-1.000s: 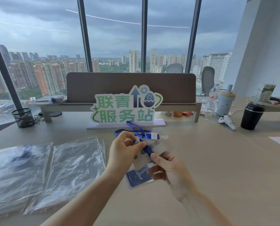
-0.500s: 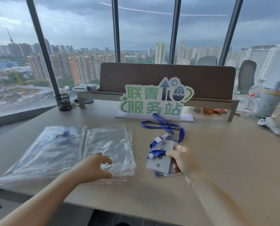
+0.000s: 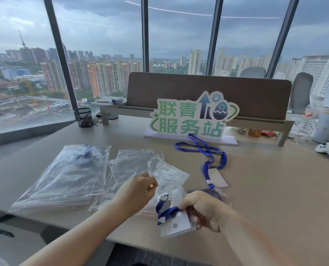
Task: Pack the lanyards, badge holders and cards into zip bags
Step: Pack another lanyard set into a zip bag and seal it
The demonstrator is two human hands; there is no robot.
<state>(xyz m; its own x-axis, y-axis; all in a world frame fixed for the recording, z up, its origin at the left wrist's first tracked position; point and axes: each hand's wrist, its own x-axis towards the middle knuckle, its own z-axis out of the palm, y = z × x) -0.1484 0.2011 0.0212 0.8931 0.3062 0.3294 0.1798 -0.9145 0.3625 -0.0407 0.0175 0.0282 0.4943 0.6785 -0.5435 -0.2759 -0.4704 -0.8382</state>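
Observation:
My left hand point(image 3: 136, 191) pinches a clear zip bag point(image 3: 159, 170) and lifts it off the stack of empty bags point(image 3: 129, 164). My right hand point(image 3: 204, 210) grips a bundled blue lanyard point(image 3: 166, 213) together with a badge holder and white card point(image 3: 176, 226), near the desk's front edge. A second blue lanyard point(image 3: 202, 148) lies loose on the desk, clipped to another badge holder with a card point(image 3: 216, 177). At the left lies a filled zip bag point(image 3: 71, 169) with something dark blue inside.
A green-lettered standing sign point(image 3: 192, 120) stands behind the lanyard, before a brown desk divider point(image 3: 207, 93). A black mesh pen cup point(image 3: 83, 117) stands at the back left. A white game controller point(image 3: 328, 150) and a tumbler point(image 3: 326, 125) sit at the right.
My left hand has picked up a zip bag from the stack and raised it. My right hand has gathered a lanyard with holder and card and pulled it toward the front edge.

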